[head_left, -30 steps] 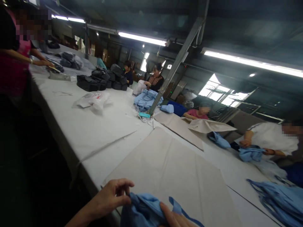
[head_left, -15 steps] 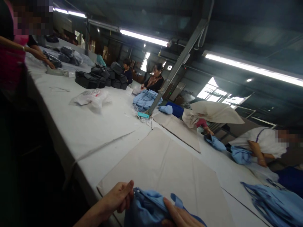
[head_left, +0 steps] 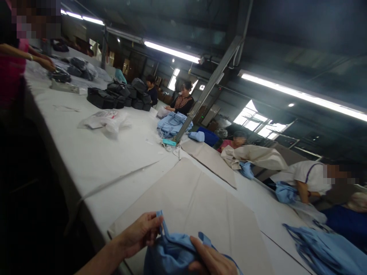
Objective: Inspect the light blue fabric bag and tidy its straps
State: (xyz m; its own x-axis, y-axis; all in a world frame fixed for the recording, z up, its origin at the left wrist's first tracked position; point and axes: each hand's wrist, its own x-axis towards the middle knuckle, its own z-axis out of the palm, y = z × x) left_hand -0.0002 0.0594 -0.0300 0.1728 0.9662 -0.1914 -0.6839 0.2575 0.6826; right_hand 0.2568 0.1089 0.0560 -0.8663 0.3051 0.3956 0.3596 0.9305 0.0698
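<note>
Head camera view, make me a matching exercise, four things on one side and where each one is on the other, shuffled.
Things:
1. light blue cloth
2. black bags
3. clear plastic bags
4. beige sheet

Places:
A. stacked at the far end of the table
B. flat on the table, just beyond the cloth
C. gripped by the left hand and right hand
D. heaped mid-table, nearer than the black stack

Pairs: 1-C, 2-A, 3-D, 4-B
</note>
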